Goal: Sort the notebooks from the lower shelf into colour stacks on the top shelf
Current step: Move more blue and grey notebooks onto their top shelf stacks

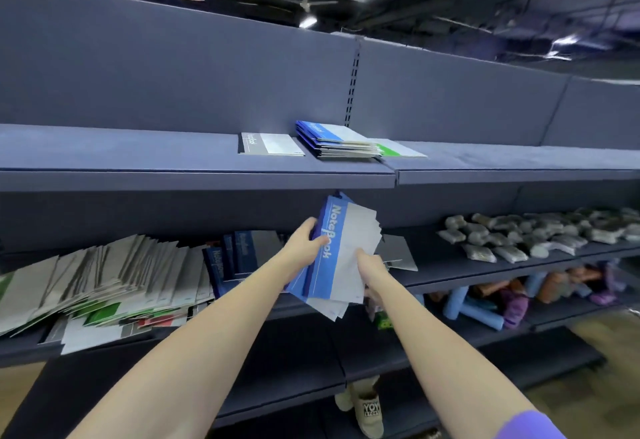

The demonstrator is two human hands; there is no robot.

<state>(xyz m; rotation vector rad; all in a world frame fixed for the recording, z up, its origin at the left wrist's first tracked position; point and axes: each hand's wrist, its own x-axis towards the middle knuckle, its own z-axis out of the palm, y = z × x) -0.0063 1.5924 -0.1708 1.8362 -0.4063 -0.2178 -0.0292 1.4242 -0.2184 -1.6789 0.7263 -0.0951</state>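
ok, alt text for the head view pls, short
Both hands, left hand and right hand, hold a fanned bunch of blue notebooks just below the top shelf. That shelf carries a grey notebook, a blue stack and a green notebook; a slumped pile of notebooks fills the lower shelf at left.

Centre of frame: both hands hold a fanned bundle of blue notebooks, tilted, just below the top shelf edge. Left hand grips the bundle's left edge; right hand grips its right side. On the top shelf, upper centre: a grey notebook, a blue stack and a green notebook tucked partly under it. Lower left: a slumped heap of notebooks on the lower shelf. Right: grey packets.
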